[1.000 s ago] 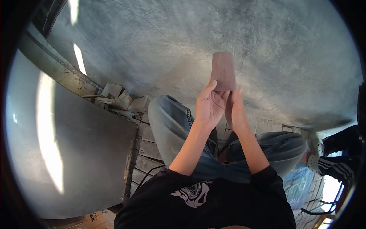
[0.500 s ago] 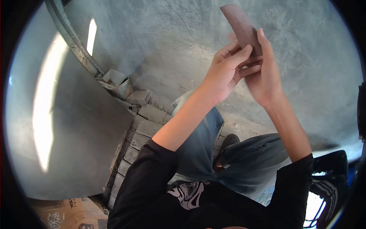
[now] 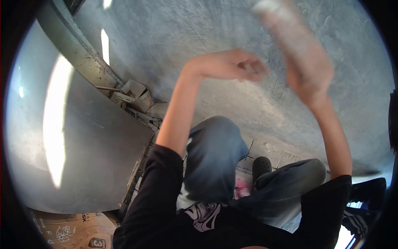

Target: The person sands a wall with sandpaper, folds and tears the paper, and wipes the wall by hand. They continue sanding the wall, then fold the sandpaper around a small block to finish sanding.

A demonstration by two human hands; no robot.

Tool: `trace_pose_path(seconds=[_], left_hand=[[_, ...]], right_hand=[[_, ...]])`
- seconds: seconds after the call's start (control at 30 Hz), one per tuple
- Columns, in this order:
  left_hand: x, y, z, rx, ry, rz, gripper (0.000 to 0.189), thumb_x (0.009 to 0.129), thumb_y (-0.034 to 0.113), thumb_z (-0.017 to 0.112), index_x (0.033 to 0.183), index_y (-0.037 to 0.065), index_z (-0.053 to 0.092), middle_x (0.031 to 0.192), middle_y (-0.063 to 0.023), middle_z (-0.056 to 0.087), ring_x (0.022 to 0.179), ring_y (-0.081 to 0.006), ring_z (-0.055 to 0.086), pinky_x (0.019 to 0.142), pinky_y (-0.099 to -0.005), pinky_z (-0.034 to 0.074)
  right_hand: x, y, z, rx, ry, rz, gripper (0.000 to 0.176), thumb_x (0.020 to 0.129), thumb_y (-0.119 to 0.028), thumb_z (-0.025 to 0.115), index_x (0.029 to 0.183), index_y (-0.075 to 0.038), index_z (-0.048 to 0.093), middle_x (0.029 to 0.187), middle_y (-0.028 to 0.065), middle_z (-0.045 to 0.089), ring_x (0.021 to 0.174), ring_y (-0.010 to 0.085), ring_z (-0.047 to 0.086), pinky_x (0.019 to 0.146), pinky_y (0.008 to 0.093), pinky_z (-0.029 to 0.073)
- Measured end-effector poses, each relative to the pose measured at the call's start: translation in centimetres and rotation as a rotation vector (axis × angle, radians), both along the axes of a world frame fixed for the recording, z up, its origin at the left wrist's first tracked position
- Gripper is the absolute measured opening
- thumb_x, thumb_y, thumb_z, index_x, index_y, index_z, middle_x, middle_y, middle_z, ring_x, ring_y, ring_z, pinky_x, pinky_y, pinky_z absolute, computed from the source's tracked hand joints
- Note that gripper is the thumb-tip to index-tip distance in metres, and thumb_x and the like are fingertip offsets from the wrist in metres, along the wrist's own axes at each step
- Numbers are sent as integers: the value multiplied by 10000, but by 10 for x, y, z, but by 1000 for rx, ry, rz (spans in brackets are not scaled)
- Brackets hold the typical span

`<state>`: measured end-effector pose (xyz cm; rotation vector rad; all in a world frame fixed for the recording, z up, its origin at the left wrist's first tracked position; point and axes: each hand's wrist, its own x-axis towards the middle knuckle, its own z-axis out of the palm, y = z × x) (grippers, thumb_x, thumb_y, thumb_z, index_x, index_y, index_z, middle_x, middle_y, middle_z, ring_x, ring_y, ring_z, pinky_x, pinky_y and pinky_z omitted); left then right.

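Note:
My right hand (image 3: 311, 74) is raised at the upper right, smeared by motion. It appears closed on the strip of sandpaper (image 3: 269, 8), a blurred shape with a pale end that reaches the top edge; where hand and strip meet I cannot make out. To the left, apart from it, my left hand (image 3: 234, 65) is bent at the wrist with its fingers loosely curled and slightly blurred. Nothing shows in it. Both hands are in front of a grey, scuffed wall-like surface (image 3: 224, 31).
A large curved, shiny grey panel (image 3: 95, 137) stands at the left. Beside its edge are a small battered container (image 3: 139, 95) and rubble. Below left lies printed cardboard (image 3: 74, 230). My bent knees (image 3: 215, 145) and a dark clog (image 3: 261, 167) are beneath my arms.
My hands have separated: the left has let go of the sandpaper and moved left, while the right has moved right with it. The view has shifted slightly.

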<state>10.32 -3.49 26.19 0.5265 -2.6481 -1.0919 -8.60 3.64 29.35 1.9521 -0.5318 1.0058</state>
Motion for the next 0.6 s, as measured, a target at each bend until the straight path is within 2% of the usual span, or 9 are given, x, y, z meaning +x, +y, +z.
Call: trace_pose_path(seconds=[0.07, 0.13, 0.2, 0.3, 0.37, 0.43, 0.47, 0.53, 0.6], left_hand=[[22, -9, -12, -95, -152, 123, 306, 880, 290, 556, 1052, 41, 603, 965, -72, 638, 889, -160, 597, 767, -289, 469], [47, -10, -12, -18, -297, 309, 271, 876, 290, 550, 935, 33, 612, 790, -59, 631, 797, -155, 593, 689, -294, 456], [54, 11, 6, -225, -448, 574, 260, 876, 268, 537, 843, 17, 593, 666, -53, 591, 708, -154, 584, 633, -292, 435], [36, 36, 22, -323, -456, 632, 233, 876, 231, 519, 837, 12, 589, 663, -80, 593, 668, -178, 588, 615, -298, 444], [17, 50, 21, -376, -416, 403, 200, 874, 211, 517, 846, 23, 580, 696, -101, 603, 675, -209, 599, 595, -312, 454], [-1, 63, 2, -342, -382, 126, 176, 863, 210, 538, 883, 37, 564, 712, -117, 591, 686, -248, 602, 605, -341, 471], [-9, 72, -3, -337, -433, -29, 183, 858, 212, 549, 897, 34, 555, 720, -120, 584, 691, -258, 603, 616, -351, 476], [-22, 85, -12, -329, -483, -195, 193, 853, 214, 561, 911, 30, 546, 728, -124, 577, 696, -268, 605, 628, -360, 482], [-29, 91, -30, -93, -614, -410, 214, 818, 200, 586, 904, 10, 542, 742, -121, 580, 734, -274, 601, 658, -374, 485]], right_hand=[[-5, -18, -47, 145, 151, -43, 401, 745, 10, 548, 1119, -120, 610, 1116, 57, 629, 1040, 175, 598, 893, 300, 502], [-13, -32, -92, 315, 303, -74, 442, 764, -27, 553, 1199, -108, 558, 1239, 47, 553, 1141, 154, 525, 1011, 303, 416], [-16, -48, -140, 381, 299, -93, 465, 775, -39, 543, 1236, -99, 522, 1307, 45, 486, 1202, 146, 459, 1045, 299, 368], [-13, -55, -185, 434, 358, -218, 490, 805, -80, 507, 1293, -70, 457, 1399, 43, 382, 1287, 139, 356, 1093, 295, 290], [-10, -56, -214, 445, 417, -315, 494, 826, -108, 482, 1313, -51, 428, 1423, 42, 345, 1310, 139, 318, 1108, 294, 258], [-15, -60, -235, 265, 580, -497, 567, 869, -243, 448, 1379, -36, 310, 1465, 41, 260, 1353, 167, 226, 1135, 304, 162], [-14, -58, -221, 274, 575, -517, 567, 869, -243, 448, 1379, -36, 310, 1465, 41, 260, 1353, 167, 226, 1135, 304, 162], [-5, -58, -195, 436, 456, -497, 746, 873, -423, 465, 1433, -59, 132, 1501, 18, 144, 1375, 146, 139, 1132, 300, 140], [-1, -58, -190, 477, 478, -532, 794, 859, -477, 461, 1437, -68, 103, 1504, 16, 127, 1378, 144, 118, 1134, 295, 122]])
